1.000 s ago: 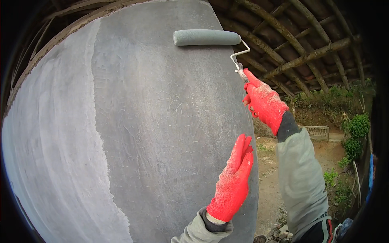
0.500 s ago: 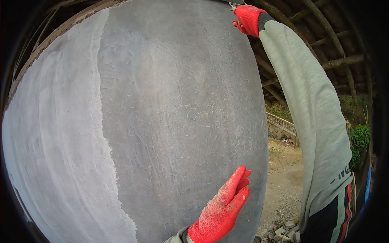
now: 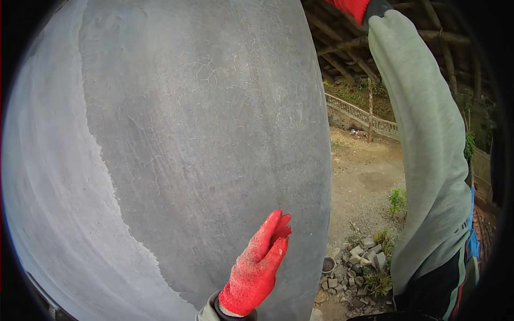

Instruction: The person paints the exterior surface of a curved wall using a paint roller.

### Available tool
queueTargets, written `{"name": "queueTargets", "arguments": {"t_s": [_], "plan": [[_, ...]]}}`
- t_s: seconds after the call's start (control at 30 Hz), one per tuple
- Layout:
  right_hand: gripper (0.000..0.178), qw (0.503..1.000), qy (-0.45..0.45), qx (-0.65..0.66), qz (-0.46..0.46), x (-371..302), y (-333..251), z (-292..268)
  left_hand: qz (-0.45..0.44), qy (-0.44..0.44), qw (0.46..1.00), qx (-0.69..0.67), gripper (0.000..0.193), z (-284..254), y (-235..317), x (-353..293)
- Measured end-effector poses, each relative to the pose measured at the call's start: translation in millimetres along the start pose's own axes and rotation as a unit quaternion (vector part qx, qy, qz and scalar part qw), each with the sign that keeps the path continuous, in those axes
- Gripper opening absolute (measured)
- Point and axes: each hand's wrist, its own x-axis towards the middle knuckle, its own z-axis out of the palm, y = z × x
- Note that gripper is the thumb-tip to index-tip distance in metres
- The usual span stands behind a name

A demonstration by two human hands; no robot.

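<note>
A tall grey plastered wall [image 3: 187,134] fills most of the view, darker grey across its middle and right, lighter along the left [image 3: 48,203]. My left hand [image 3: 259,267], in a red glove, is held flat with the fingers straight and together, pointing up, close to the wall's lower right part and holding nothing. My right arm, in a pale green sleeve [image 3: 428,139], stretches straight up along the wall's right edge. Only the wrist end of my red-gloved right hand [image 3: 350,6] shows at the top rim. Its fingers and anything it holds are out of the picture.
Past the wall's right edge lies a dirt yard [image 3: 364,176] with a pile of broken stones [image 3: 364,257] and a small round pot [image 3: 327,265] at the wall's foot. A low fence [image 3: 369,120] and greenery stand behind. Wooden roof beams [image 3: 348,48] run overhead.
My right arm has gone upward along the wall, carrying the paint roller and most of the hand out of view. My left hand has dropped lower in the picture, still flat.
</note>
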Motion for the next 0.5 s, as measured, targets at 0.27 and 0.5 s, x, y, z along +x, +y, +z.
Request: {"name": "queueTargets", "arguments": {"t_s": [0.27, 0.5], "plan": [[0.041, 0.975, 0.054, -0.152, 0.151, -291.0, 7.1, -168.8, -0.113, 0.038, 0.99, -0.07, 0.044, 36.4, -105.2, -58.0], [0.048, 0.834, 0.213, -0.215, 0.461, -514.9, -5.8, -231.2, -0.269, 0.041, 0.957, -0.101, 0.042, 79.4, -182.2, -115.3]]}}
